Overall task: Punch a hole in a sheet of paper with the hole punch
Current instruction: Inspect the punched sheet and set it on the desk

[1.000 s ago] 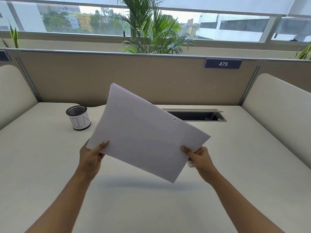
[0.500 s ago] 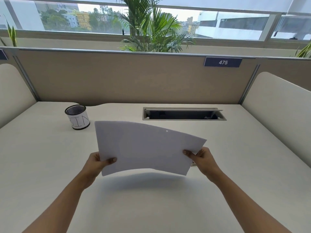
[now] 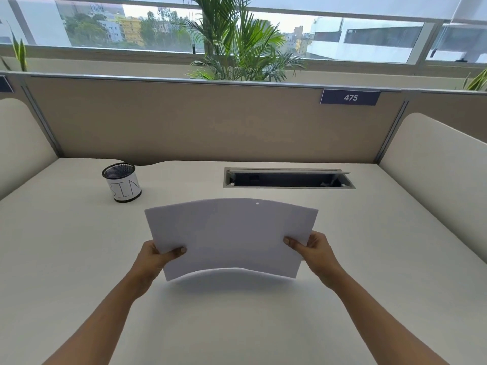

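Soft, even daylight comes from the window far beyond the fingers, where the sky is washed out to near white. The paper, lit from behind, looks greyish and throws a faint, blurred shadow on the worktop just below the fingers. Focus is sharp at the centre; wide-angle distortion bows the partition toward the edges.

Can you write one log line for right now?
white paper sheet: bowed above cream desk, one hole near far edge | left hand: grips left edge | right hand: grips right edge
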A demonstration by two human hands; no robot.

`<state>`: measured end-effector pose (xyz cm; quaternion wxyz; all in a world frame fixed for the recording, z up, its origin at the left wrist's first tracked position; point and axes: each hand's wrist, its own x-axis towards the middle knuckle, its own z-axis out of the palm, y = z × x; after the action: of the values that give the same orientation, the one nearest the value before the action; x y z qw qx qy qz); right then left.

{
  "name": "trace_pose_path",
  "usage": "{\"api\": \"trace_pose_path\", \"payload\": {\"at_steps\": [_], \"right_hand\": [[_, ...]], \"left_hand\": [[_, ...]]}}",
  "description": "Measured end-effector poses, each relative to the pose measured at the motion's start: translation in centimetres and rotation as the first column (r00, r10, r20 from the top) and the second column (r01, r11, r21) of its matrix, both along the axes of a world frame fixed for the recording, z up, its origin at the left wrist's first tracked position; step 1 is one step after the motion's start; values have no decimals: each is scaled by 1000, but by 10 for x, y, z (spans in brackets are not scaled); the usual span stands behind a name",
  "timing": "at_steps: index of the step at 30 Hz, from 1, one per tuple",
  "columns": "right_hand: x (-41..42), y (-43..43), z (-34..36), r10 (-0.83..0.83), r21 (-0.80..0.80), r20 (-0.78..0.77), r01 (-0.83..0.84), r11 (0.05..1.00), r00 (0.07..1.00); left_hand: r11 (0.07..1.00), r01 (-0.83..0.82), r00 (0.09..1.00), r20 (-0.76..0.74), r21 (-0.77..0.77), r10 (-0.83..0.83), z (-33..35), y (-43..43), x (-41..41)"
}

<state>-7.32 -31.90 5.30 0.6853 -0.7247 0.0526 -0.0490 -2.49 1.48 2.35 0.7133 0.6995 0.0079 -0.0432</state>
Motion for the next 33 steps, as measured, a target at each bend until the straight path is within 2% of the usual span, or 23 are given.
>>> {"api": "trace_pose_path", "payload": {"at_steps": [16, 33], "right_hand": [[-2, -5, -3, 22, 105, 6, -22, 994, 1000], [-3, -5, -13, -9, 62, -10, 10, 998, 1000]], "left_hand": [[998, 9, 999, 41, -58, -7, 7, -3, 2], [997, 9, 1000, 24, -75, -7, 4, -8, -3]]}}
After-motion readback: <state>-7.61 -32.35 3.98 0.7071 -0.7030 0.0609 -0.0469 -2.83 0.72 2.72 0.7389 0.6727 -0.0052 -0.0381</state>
